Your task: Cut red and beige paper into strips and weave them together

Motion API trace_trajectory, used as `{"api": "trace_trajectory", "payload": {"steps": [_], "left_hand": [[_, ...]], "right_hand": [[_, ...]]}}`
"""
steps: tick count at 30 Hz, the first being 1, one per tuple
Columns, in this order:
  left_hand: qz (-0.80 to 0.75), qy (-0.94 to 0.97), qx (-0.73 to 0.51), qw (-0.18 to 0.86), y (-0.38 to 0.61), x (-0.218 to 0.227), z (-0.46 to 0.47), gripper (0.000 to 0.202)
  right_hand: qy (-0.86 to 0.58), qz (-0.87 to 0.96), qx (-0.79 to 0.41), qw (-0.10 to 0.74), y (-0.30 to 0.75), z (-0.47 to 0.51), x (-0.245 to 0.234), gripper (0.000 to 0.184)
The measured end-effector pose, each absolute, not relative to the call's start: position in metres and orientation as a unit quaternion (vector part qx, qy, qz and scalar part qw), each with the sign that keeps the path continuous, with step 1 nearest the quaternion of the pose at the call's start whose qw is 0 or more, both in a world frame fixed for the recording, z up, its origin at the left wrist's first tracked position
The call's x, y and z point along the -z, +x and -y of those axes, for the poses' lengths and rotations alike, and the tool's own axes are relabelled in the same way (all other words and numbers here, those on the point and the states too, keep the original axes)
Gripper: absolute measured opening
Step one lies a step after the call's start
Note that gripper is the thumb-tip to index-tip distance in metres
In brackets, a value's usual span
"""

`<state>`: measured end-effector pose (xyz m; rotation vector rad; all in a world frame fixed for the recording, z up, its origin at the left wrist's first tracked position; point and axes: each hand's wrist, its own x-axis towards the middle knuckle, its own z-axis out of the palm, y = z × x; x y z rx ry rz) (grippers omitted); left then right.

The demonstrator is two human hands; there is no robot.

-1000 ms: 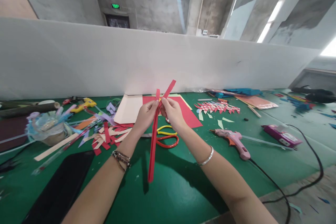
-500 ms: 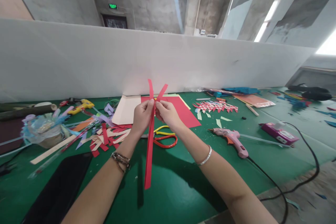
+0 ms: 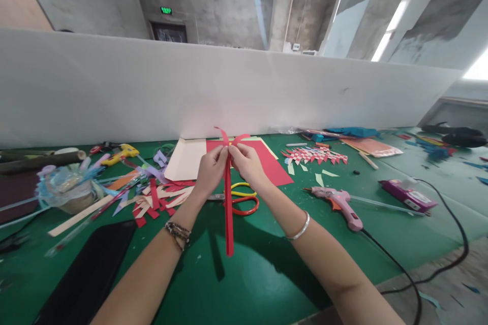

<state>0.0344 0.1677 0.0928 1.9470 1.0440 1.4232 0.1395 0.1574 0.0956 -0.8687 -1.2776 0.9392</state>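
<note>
A long red paper strip (image 3: 229, 213) hangs folded below my fingers, with two loose ends curling apart above them. My left hand (image 3: 211, 168) pinches it from the left, fingers closed. Close beside it, my right hand (image 3: 246, 163) pinches the strip near the same spot; the exact fold between the fingertips is hidden. Scissors with red and yellow handles (image 3: 250, 206) lie on the table behind the strip. Past my hands lie a red paper sheet (image 3: 274, 170) and a cream sheet (image 3: 183, 162).
Red and cream paper strips (image 3: 158, 198) lie heaped at left, near a dark flat object (image 3: 86, 269). A woven red-and-white paper piece (image 3: 314, 155) sits at back right. The pink glue gun (image 3: 335, 200) trails a black cable. A white partition (image 3: 229, 91) borders the green table (image 3: 259, 284).
The strip's hanging part has swung right and now hangs more upright. Its two upper ends have bent outward and lower. Both hands have shifted slightly right, still pinching.
</note>
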Motion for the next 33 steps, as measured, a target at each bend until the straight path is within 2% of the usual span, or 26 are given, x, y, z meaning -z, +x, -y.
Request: {"api": "trace_trajectory", "payload": {"steps": [7,12,14,18,22,25,33], "left_hand": [[-0.391,0.707,-0.534,0.248,0.0334,-0.0925,-0.1707,0.035],[-0.366,0.633,-0.577,0.364,0.0396,-0.0879,-0.1696,0.034],[-0.367,0.622,-0.577,0.381,0.0408,-0.0875,-0.1692,0.035],[-0.377,0.677,-0.546,0.318,0.0396,-0.0900,-0.1691,0.033],[-0.407,0.703,-0.532,0.238,0.0366,-0.0911,-0.1695,0.031],[-0.413,0.704,-0.534,0.221,0.0357,-0.0906,-0.1689,0.032],[-0.369,0.635,-0.586,0.343,0.0401,-0.0931,-0.1681,0.032]], "right_hand": [[-0.324,0.550,-0.476,0.605,0.1382,-0.1572,-0.0956,0.028],[-0.313,0.490,-0.524,0.623,0.1333,-0.1554,-0.0954,0.031],[-0.319,0.471,-0.526,0.632,0.1316,-0.1549,-0.0949,0.029],[-0.339,0.466,-0.501,0.646,0.1329,-0.1545,-0.0948,0.029],[-0.353,0.522,-0.469,0.619,0.1375,-0.1558,-0.0953,0.030],[-0.344,0.544,-0.465,0.608,0.1384,-0.1573,-0.0950,0.030],[-0.339,0.441,-0.539,0.632,0.1297,-0.1528,-0.0958,0.030]]}}
